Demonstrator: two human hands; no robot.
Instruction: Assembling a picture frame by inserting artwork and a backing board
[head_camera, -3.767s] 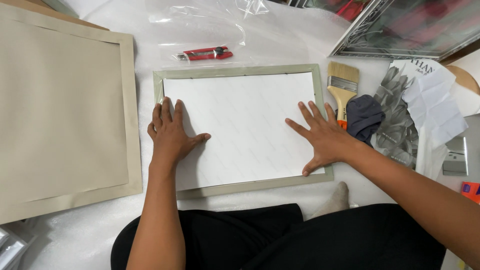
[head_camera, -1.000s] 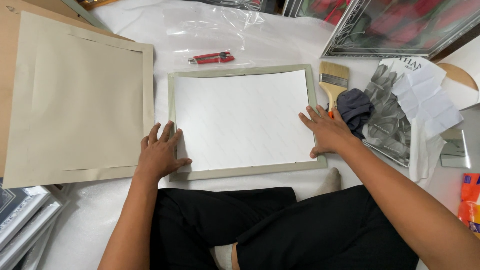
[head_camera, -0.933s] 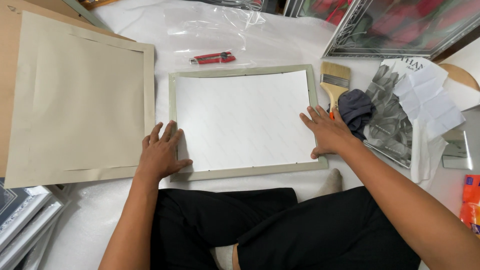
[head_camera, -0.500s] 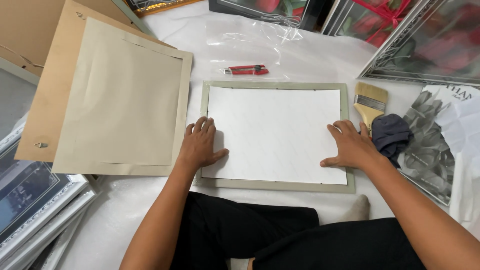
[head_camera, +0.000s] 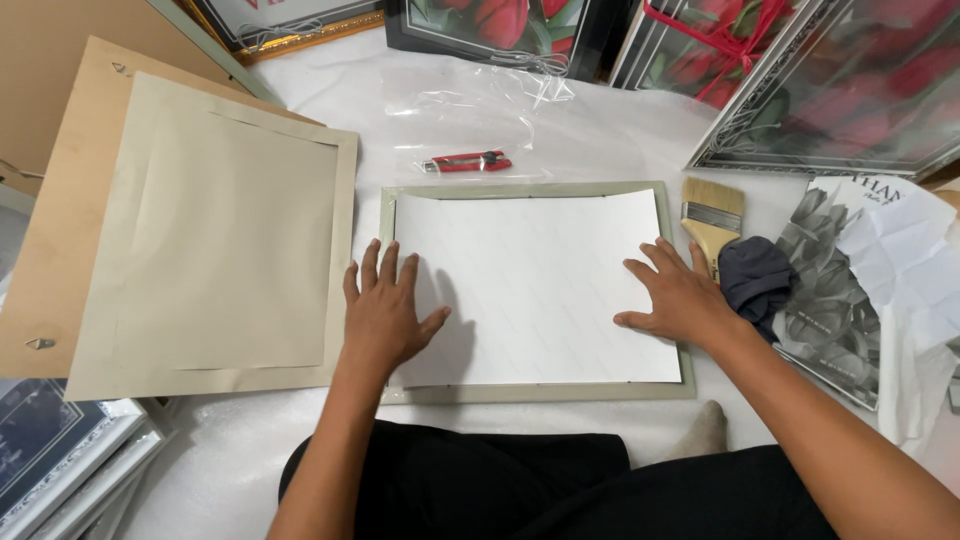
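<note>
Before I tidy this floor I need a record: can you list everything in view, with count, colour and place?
Frame: one, grey-green, centre, flat on the floor.
White sheet: one, lying in the frame.
Utility knife: one, red, beyond the frame.
Clear plastic film: one, beyond the knife.
Paintbrush: one, pale bristles, right of the frame.
Dark cloth: one, beside the brush.
Beige board: one, left, on a brown backing board.
Framed flower pictures: several, top edge.
Grey printed paper: right.
Left hand: flat on the sheet's left edge.
Right hand: flat on its right edge.
</note>
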